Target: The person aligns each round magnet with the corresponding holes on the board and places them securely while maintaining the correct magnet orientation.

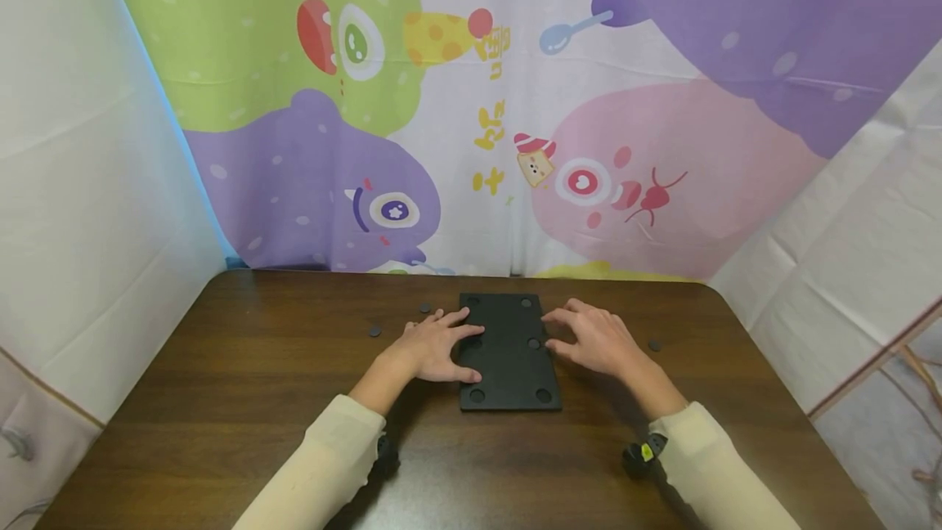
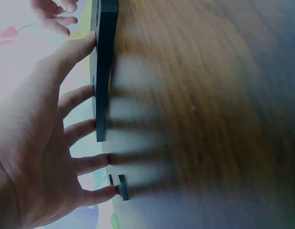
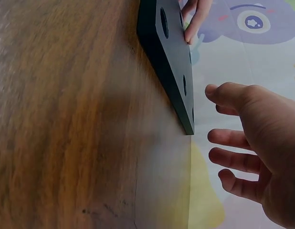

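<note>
A flat black rectangular board (image 1: 508, 362) with round recesses along its two long sides lies on the table. My left hand (image 1: 434, 350) is spread at its left side. In the left wrist view the thumb and two fingers of the left hand (image 2: 42, 124) touch the board (image 2: 105, 62), while the other fingers reach down past its end. My right hand (image 1: 592, 339) hovers beside the board's right edge with fingers loosely bent. The right wrist view shows the right hand (image 3: 262, 138) apart from the board (image 3: 171, 57), with nothing between its fingers.
Small dark discs lie on the brown wooden table (image 1: 257, 399): one disc (image 1: 374, 331) and another disc (image 1: 424, 308) left of the board, and a third disc (image 1: 654, 345) at the right. A cartoon-printed curtain (image 1: 508, 227) hangs behind the table's far edge.
</note>
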`<state>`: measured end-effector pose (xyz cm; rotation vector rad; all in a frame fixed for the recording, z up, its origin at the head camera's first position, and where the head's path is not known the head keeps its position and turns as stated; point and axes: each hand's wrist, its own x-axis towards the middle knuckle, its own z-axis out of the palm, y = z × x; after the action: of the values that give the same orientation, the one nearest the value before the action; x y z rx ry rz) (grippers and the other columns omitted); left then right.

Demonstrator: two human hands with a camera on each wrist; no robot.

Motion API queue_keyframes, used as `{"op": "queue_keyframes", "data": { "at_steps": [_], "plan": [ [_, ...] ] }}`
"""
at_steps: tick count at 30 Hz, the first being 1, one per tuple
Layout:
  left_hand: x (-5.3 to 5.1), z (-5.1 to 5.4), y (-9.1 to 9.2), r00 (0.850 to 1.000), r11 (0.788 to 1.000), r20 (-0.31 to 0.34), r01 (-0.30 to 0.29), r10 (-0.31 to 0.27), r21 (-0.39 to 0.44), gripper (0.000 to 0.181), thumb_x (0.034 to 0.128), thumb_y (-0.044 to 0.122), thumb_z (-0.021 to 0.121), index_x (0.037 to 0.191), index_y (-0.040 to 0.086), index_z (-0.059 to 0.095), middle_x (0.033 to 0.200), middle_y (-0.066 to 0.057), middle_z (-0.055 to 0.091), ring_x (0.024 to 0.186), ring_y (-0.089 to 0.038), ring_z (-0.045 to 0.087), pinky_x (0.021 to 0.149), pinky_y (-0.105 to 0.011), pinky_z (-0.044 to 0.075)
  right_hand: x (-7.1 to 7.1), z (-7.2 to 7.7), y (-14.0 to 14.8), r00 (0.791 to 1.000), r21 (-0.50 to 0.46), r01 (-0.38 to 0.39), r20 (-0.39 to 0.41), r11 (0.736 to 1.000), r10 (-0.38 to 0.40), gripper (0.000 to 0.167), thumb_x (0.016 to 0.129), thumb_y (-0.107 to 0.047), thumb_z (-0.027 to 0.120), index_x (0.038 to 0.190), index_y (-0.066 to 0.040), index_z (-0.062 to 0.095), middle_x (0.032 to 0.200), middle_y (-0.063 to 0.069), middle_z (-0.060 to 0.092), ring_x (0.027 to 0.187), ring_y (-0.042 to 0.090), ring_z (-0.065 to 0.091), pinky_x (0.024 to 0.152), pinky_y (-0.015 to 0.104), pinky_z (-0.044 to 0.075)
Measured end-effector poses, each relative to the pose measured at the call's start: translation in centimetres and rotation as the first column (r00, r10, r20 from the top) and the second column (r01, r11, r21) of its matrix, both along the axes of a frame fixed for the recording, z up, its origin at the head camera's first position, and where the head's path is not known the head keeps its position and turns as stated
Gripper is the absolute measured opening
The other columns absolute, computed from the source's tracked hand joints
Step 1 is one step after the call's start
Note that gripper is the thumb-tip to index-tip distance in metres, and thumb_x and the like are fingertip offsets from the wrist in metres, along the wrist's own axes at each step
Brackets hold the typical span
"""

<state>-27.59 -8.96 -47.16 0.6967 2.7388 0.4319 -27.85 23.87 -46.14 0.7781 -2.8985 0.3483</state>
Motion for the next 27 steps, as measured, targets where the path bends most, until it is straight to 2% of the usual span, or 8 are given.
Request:
{"op": "queue_keyframes", "data": {
  "at_steps": [12, 20, 22, 27],
  "plan": [
    [0.1, 0.1, 0.0, 1.000, 1.000, -0.006, 0.001, -0.001, -0.001, 0.084, 0.0977, 0.065, 0.078, 0.171, 0.034, 0.051, 0.190, -0.006, 0.028, 0.174, -0.051, 0.027, 0.127, -0.088, 0.030, 0.1, 0.1, 0.8, 1.000, 0.015, 0.025, -0.001, 1.000, -0.025, 0.041, 0.099, -0.033, 0.088, 0.137, -0.020, 0.081, 0.119, 0.008, 0.077, 0.078, 0.014, 0.060, 0.065, 0.034, 0.052],
    [-0.4, -0.3, -0.1, 1.000, 1.000, -0.004, 0.006, -0.006, 0.017, 0.085, 0.0970, 0.065, 0.079, 0.171, 0.032, 0.051, 0.189, -0.008, 0.029, 0.174, -0.051, 0.027, 0.127, -0.088, 0.029, 0.2, 0.1, 1.2, 1.000, 0.021, 0.031, -0.006, 0.999, -0.031, 0.043, 0.098, -0.033, 0.088, 0.137, -0.017, 0.080, 0.120, 0.009, 0.078, 0.080, 0.015, 0.064, 0.068, 0.038, 0.057],
    [-0.9, -1.2, -0.2, 1.000, 0.999, -0.009, 0.011, -0.011, 0.032, 0.088, 0.0950, 0.068, 0.079, 0.170, 0.033, 0.051, 0.189, -0.007, 0.030, 0.174, -0.052, 0.027, 0.127, -0.089, 0.029, 0.2, 0.1, 1.4, 0.999, 0.020, 0.031, -0.013, 0.999, -0.031, 0.042, 0.098, -0.033, 0.088, 0.137, -0.018, 0.080, 0.119, 0.008, 0.078, 0.080, 0.014, 0.064, 0.068, 0.038, 0.058],
    [-3.1, -4.6, -0.7, 0.999, 0.998, -0.026, 0.028, -0.027, 0.049, 0.095, 0.0886, 0.081, 0.078, 0.170, 0.043, 0.049, 0.190, -0.002, 0.027, 0.175, -0.051, 0.025, 0.125, -0.091, 0.028, 0.3, 0.1, 1.7, 0.999, 0.017, 0.030, -0.029, 0.999, -0.030, 0.041, 0.098, -0.033, 0.089, 0.135, -0.018, 0.081, 0.118, 0.008, 0.078, 0.077, 0.013, 0.063, 0.065, 0.038, 0.057]
  ]
}}
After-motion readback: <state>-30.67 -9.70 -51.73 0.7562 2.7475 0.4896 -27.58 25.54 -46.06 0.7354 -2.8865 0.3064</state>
